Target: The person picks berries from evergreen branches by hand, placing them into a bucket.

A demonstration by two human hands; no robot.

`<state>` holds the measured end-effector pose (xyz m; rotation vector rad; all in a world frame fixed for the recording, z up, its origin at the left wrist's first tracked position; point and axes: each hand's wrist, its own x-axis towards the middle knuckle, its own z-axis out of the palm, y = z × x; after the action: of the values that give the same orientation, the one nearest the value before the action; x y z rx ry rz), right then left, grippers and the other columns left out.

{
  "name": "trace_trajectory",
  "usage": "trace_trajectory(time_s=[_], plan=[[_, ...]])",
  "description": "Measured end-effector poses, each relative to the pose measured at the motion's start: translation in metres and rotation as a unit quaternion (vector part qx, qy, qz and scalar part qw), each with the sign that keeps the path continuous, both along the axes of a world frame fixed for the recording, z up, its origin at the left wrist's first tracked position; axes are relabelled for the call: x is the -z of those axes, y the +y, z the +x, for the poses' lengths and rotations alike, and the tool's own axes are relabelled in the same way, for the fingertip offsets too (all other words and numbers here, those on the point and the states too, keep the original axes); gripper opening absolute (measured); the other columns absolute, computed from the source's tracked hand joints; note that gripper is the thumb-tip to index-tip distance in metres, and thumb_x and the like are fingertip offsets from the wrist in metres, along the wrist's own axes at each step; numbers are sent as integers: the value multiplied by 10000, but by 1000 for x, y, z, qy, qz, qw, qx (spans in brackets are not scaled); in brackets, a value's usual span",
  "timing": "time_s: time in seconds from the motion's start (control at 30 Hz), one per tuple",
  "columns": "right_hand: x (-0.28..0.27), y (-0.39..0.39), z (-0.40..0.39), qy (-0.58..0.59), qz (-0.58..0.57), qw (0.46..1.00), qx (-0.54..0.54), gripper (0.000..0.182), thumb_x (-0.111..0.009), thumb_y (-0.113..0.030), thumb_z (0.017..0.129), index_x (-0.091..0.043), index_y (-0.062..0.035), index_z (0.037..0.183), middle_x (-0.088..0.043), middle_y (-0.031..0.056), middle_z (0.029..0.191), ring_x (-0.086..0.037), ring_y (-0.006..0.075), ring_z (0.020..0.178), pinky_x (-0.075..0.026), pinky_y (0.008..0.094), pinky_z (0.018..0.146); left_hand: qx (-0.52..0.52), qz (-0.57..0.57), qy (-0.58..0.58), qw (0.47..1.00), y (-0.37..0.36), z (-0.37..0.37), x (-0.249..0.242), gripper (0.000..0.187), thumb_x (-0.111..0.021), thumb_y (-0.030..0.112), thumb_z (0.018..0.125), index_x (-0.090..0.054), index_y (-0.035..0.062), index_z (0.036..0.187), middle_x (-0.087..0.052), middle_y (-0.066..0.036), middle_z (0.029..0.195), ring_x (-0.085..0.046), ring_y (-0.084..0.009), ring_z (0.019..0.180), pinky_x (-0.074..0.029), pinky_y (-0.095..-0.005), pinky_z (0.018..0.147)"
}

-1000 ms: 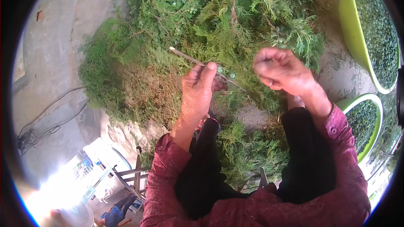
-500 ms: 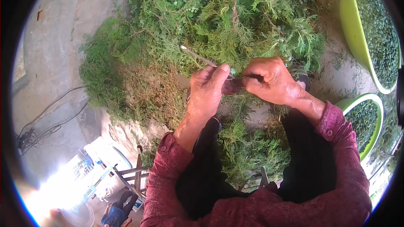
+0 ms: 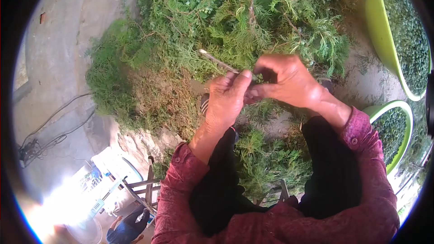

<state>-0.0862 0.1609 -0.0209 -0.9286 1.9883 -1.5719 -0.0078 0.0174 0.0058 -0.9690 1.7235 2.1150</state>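
Observation:
Between the thumb and fingers of my left hand (image 3: 227, 92) is a cut twig (image 3: 218, 60), its pale bare end pointing up and left. My right hand (image 3: 287, 81) is just beside it, at the twig's other end. Its thumb and fingers are curved but apart, with a little greenery showing between them. The fingertips of the two hands come close together, and part of the twig is hidden there. Beyond both hands lies a big heap of green conifer branches (image 3: 253, 22), some bearing small pale berries.
At the right are a large lime-green tub (image 3: 377, 27) and a smaller green-rimmed basin (image 3: 409, 129), both filled with small green pieces. More cuttings (image 3: 271, 167) lie between my legs. Cables (image 3: 49, 142) cross the floor at left. Another person (image 3: 126, 230) is at lower left.
The right hand's thumb and fingers have spread from a pinch and shifted slightly left, closer to the left hand. The twig has moved a little right. The other person has shifted.

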Motion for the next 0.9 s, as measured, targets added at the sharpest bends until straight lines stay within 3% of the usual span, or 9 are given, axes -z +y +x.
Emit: trace_trajectory(time_s=[0.1, 0.27, 0.33, 0.4, 0.47, 0.53, 0.6, 0.73, 0.9], plan=[[7, 0, 5, 5, -8, 1000, 19, 146, -653, -112, 735, -546, -14, 721, -546, 53, 633, -485, 77, 530, -404, 260, 493, 43, 15, -3, 999, -2, 0, 0, 233, -505, 215, 871, -563, -10, 891, -590, -56, 681, -590, -110, 556, -484, -216, 467], [1, 11, 4, -316, -96, 943, 35, 62, -570, -49, 793, -616, -39, 753, -583, 16, 643, -492, 61, 552, -409, 214, 493, 55, 24, -15, 998, -4, -2, -1, 224, -499, 208, 873, -549, -10, 886, -589, -72, 669, -597, -137, 550, -487, -229, 466], [-7, 22, -7, -298, -87, 948, 71, 102, -524, -60, 821, -618, -29, 796, -586, 21, 649, -445, 30, 460, -358, 172, 400, -50, 66, 4, 997, -18, -4, 5, 285, -561, 254, 819, -496, -6, 916, -582, -119, 710, -590, -228, 565, -494, -318, 482], [-17, 35, -15, -414, -210, 885, 44, 119, -510, -73, 819, -596, 2, 853, -588, 39, 644, -427, 28, 414, -322, 166, 356, -80, 63, 2, 995, -24, -3, 4, 301, -574, 280, 804, -477, 20, 921, -572, -123, 739, -590, -245, 641, -496, -338, 523], [-26, 42, -13, -410, -217, 886, 18, 155, -509, -96, 816, -574, 11, 908, -586, 44, 641, -433, 33, 407, -308, 170, 337, -175, 26, -39, 983, -28, -5, 6, 289, -566, 277, 810, -478, 30, 931, -571, -126, 778, -570, -238, 717, -486, -370, 584], [-24, 45, -8, -436, -247, 851, -156, 190, -524, -147, 826, -561, 2, 937, -591, 42, 658, -437, 29, 415, -298, 168, 329, -175, 83, -35, 980, -29, -7, 6, 300, -567, 280, 812, -462, 43, 963, -564, -124, 803, -544, -233, 741, -464, -385, 634], [-34, 30, 4, -459, -50, 869, -177, 325, -585, -330, 808, -558, -31, 929, -552, 27, 624, -420, 35, 418, -322, 182, 368, -266, 115, -39, 956, -26, -10, 6, 250, -578, 232, 822, -491, 13, 908, -572, -114, 754, -585, -228, 703, -500, -373, 576], [-2, -5, 36, -560, 11, 823, -94, 357, -609, -398, 780, -559, -49, 725, -479, 7, 523, -392, 70, 398, -286, 215, 369, -216, 80, -22, 973, -24, -7, 12, 352, -569, 268, 819, -412, 19, 1013, -531, -152, 910, -551, -270, 789, -477, -403, 687], [7, -24, 38, -680, -39, 732, 18, 419, -651, -368, 746, -504, -47, 521, -439, 22, 442, -370, 85, 368, -230, 244, 336, -213, 60, 94, 971, -1, -16, -1, 236, -535, 233, 858, -484, 3, 850, -550, -98, 750, -583, -235, 692, -512, -372, 648]])
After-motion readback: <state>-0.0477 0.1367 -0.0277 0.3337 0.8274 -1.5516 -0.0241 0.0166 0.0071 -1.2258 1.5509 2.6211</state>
